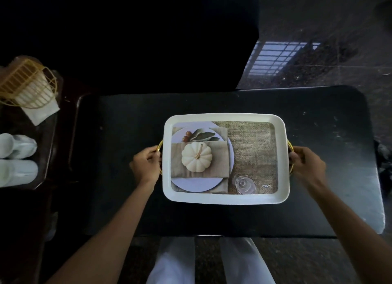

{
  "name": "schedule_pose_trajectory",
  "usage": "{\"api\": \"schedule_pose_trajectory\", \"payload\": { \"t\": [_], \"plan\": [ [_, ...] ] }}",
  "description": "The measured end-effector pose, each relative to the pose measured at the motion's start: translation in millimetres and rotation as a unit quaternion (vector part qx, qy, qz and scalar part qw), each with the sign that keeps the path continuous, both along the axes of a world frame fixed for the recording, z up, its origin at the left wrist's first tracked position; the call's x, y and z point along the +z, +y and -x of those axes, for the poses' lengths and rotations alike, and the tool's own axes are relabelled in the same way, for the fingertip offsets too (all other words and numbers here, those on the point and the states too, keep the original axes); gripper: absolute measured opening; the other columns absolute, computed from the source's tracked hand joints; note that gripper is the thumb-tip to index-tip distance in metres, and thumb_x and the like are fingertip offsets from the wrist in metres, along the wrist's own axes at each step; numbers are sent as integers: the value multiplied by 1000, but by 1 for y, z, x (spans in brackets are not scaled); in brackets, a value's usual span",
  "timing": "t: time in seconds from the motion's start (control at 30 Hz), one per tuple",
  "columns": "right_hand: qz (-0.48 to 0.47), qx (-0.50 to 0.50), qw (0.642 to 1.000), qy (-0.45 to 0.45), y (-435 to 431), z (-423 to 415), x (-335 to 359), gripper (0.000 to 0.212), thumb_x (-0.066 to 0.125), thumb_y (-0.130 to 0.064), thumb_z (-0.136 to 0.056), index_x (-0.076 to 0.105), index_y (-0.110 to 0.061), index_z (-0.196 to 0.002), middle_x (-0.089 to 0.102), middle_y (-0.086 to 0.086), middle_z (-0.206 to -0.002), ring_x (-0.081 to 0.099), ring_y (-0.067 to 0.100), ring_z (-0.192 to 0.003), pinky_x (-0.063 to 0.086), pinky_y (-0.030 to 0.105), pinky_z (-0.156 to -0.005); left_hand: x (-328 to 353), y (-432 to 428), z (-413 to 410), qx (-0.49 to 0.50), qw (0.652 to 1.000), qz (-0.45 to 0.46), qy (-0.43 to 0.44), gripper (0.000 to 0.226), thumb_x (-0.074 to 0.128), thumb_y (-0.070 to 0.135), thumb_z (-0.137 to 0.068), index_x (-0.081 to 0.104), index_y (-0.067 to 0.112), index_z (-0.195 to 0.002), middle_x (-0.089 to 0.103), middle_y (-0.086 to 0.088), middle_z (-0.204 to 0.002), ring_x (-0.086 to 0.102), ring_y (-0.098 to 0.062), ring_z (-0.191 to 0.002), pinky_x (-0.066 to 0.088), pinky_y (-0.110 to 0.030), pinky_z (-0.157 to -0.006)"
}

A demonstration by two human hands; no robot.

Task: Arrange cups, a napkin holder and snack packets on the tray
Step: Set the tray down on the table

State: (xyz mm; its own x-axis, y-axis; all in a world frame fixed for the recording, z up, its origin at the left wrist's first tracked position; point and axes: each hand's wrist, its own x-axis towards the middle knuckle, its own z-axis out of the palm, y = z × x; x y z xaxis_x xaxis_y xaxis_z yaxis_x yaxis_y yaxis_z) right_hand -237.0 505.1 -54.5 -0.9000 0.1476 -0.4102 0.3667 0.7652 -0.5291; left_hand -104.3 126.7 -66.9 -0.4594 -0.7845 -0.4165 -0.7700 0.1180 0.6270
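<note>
A white rectangular tray with gold handles lies on the black table; its floor bears a printed picture of a pumpkin, plate and burlap. Nothing stands on it. My left hand grips the left gold handle and my right hand grips the right one. On a dark side table at the far left stands a gold wire napkin holder with white napkins, and below it lie white cups on their sides. No snack packets are in view.
A dark sofa or chair back fills the top middle. A tiled floor shows at the upper right, with window light on it. My legs in white trousers are under the table's near edge.
</note>
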Motion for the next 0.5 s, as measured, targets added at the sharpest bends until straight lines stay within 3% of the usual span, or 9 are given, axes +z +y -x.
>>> {"api": "schedule_pose_trajectory", "payload": {
  "t": [0.07, 0.13, 0.2, 0.3, 0.37, 0.5],
  "plan": [
    [-11, 12, 1000, -3, -2, 0, 8, 21, 51, -17, -99, 69, -9, -107, 70, 5, -93, 64, 14, -77, 47, 29, -72, 2, -1, -2, -9, 1000, 2, -2, 23, 65, 11, -95, 74, 15, -116, 75, -1, -95, 65, 0, -73, 58, -23, -75],
    [-54, 61, 996, 39, -7, 2, 21, 24, 50, -16, -97, 66, -3, -84, 70, 15, -81, 64, 33, -74, 50, 41, -70, 9, -2, -7, -7, 1000, 2, 5, 25, 63, 17, -97, 73, 15, -120, 76, -3, -102, 66, -1, -78, 53, -14, -71],
    [-55, 65, 993, 79, -15, 1, 37, 27, 50, -15, -95, 60, 1, -76, 64, 24, -74, 60, 43, -71, 51, 46, -67, 18, -4, -13, 36, 998, -29, 41, 26, 58, 21, -101, 70, 14, -123, 75, -3, -109, 71, -12, -93, 58, -25, -82],
    [-17, 77, 994, 81, -36, -9, 58, 21, 54, -18, -98, 68, -3, -102, 69, 20, -99, 63, 37, -88, 50, 44, -81, 37, -4, -25, 122, 979, -111, 117, 31, 53, 25, -104, 65, 11, -128, 74, -2, -110, 73, -15, -100, 59, -31, -84],
    [47, 90, 992, 80, -57, -22, 68, 24, 56, -18, -99, 65, -5, -117, 67, 18, -113, 61, 27, -91, 48, 36, -78, 53, -7, -37, 164, 960, -158, 162, 32, 51, 26, -105, 63, 10, -130, 74, -1, -108, 74, -14, -99, 59, -28, -81],
    [124, 156, 976, 86, -102, -47, 78, 25, 56, -19, -99, 64, -7, -120, 68, 15, -114, 62, 21, -93, 49, 33, -76, 81, -21, -67, 194, 941, -168, 221, 28, 52, 28, -105, 66, 15, -125, 76, -2, -112, 75, -14, -101, 60, -27, -81]
  ]
}}
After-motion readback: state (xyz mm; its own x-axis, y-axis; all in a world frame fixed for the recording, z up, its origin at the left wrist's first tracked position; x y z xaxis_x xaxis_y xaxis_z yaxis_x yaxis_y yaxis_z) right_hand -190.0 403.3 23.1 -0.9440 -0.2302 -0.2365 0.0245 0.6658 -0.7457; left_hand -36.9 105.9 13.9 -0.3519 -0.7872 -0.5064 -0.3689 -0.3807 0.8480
